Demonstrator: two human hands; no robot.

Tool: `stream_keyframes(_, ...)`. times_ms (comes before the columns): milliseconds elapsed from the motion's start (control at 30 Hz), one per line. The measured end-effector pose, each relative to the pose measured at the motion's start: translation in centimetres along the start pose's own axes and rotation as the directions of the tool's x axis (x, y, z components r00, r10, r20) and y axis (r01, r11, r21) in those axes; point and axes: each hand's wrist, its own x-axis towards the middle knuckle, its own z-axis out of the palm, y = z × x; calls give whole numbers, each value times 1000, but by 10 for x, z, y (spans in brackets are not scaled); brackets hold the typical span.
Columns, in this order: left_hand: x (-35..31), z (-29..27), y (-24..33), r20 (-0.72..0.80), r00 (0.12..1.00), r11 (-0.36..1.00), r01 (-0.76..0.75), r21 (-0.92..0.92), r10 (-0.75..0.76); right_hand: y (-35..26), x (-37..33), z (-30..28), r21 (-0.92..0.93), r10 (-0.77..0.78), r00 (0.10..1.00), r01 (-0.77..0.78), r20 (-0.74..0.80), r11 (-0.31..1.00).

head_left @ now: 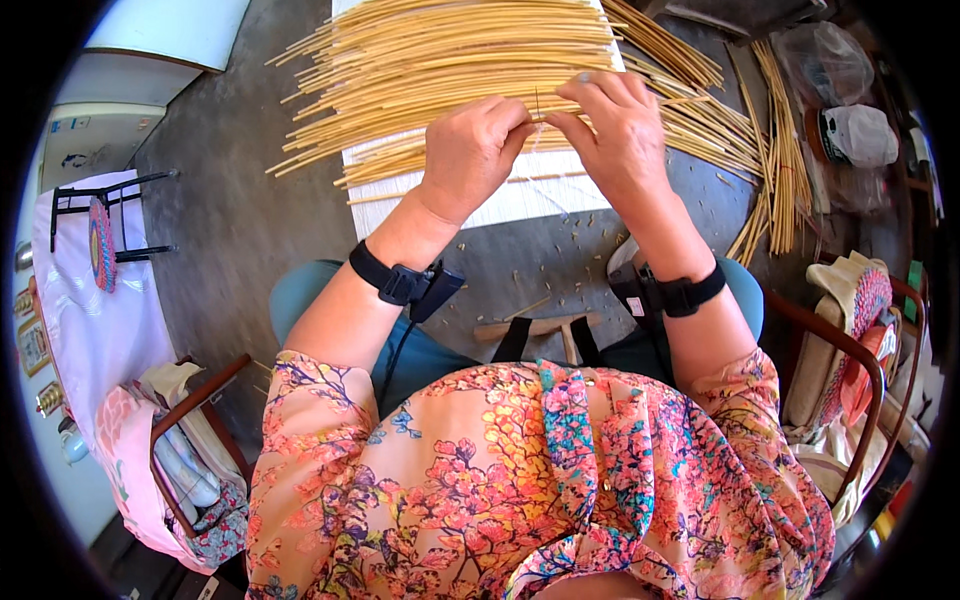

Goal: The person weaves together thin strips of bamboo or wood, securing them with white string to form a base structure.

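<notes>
My left hand (pixel 468 152) is closed in a pinch, with a thin dark needle (pixel 537 100) standing up at its fingertips. Close beside it, my right hand (pixel 622 125) has thumb and forefinger drawn together at the needle, seemingly on a fine pale thread (pixel 545 185). That thread trails down below the hands over a white sheet (pixel 490 208). Under and beyond both hands lies a broad layer of long yellow stalks (pixel 430 65), roughly side by side. What exactly sits between the right fingertips is too small to make out fully.
More stalks (pixel 785 160) lie in bundles at the right, near clear plastic bags (pixel 825 60). Wooden-armed chairs stand at the left (pixel 205 400) and right (pixel 850 350). Stalk scraps litter the grey floor (pixel 500 275). A wooden bar (pixel 540 327) lies between my knees.
</notes>
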Motion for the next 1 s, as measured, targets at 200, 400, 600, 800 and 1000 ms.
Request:
stream_keyframes(200, -5, 4, 3, -14, 1000, 998, -7, -68, 6, -5, -11, 10, 279, 135, 978, -176, 160, 944)
stream_keyframes(400, -23, 17, -7, 169, 982, 980, 111, -164, -83, -29, 7, -13, 517, 313, 949, -253, -29, 818)
stream_keyframes(600, -40, 32, -30, 334, 913, 942, 298, -155, -234, -16, 13, -79, 901, 355, 933, -206, 63, 381)
stream_keyframes(800, -46, 43, -43, 361, 886, 931, 349, -108, -290, -54, 27, -137, 860, 337, 931, -51, -144, 508)
stream_keyframes(1000, -43, 43, -44, 344, 920, 971, 226, -74, -188, -67, 22, -141, 823, 335, 941, -151, -50, 547)
